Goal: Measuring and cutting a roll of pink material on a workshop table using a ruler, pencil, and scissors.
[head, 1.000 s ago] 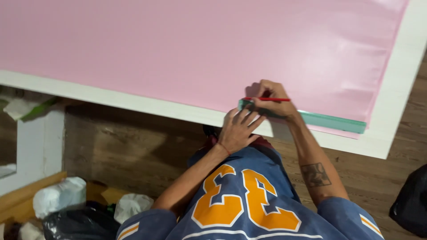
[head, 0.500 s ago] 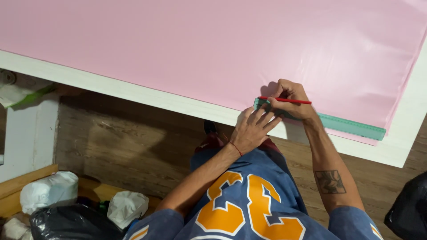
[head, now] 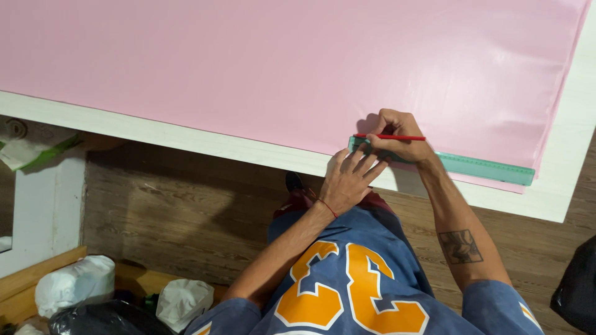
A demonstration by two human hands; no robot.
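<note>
A large pink sheet (head: 267,68) lies spread over a white table (head: 186,139). Along the sheet's near edge rests a green transparent ruler (head: 478,166). My left hand (head: 347,180) presses its fingers flat on the ruler's left end, holding it against the sheet. My right hand (head: 394,139) grips a thin red pencil (head: 397,137), held nearly level with its tip at the ruler's left end. The two hands touch each other there. My blue shirt with orange figures fills the bottom of the view.
The table's near edge runs diagonally across the view, over a brown wooden floor (head: 174,217). White bags (head: 74,282) and a black bag (head: 93,319) lie at the bottom left. A dark object (head: 574,285) sits at the right edge.
The view has shifted slightly, so the hands now sit a little higher in the frame. Both hands keep the same hold on the ruler's left end and the pencil.
</note>
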